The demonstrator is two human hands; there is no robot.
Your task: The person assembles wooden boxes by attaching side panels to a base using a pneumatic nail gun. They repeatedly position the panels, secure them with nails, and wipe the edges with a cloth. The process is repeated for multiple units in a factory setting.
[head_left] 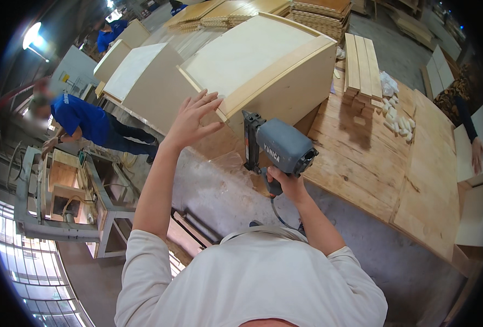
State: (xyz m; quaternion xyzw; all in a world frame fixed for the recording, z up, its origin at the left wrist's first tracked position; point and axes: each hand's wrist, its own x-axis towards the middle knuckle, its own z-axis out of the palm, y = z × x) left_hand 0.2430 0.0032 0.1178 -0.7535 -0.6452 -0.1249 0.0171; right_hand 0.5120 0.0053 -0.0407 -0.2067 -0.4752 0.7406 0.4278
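My right hand (288, 184) is wrapped round the handle of a grey and black pneumatic nail gun (284, 146), with a hose running down from it. The gun's nose is at the near edge of a large pale wooden cabinet box (252, 54); whether it touches the wood I cannot tell. My left hand (195, 121) is open, fingers spread, at the box's near left corner beside the nose. The box has raised strips along its edges and stands on a wooden workbench (383, 180).
Stacked boards (362, 68), a plastic bag (388, 84) and several small white pieces (399, 122) lie on the bench. More boxes (143, 71) stand at left. A person in blue (83, 120) works by a metal-framed machine (61, 231); another person's hand (477, 155) shows at far right.
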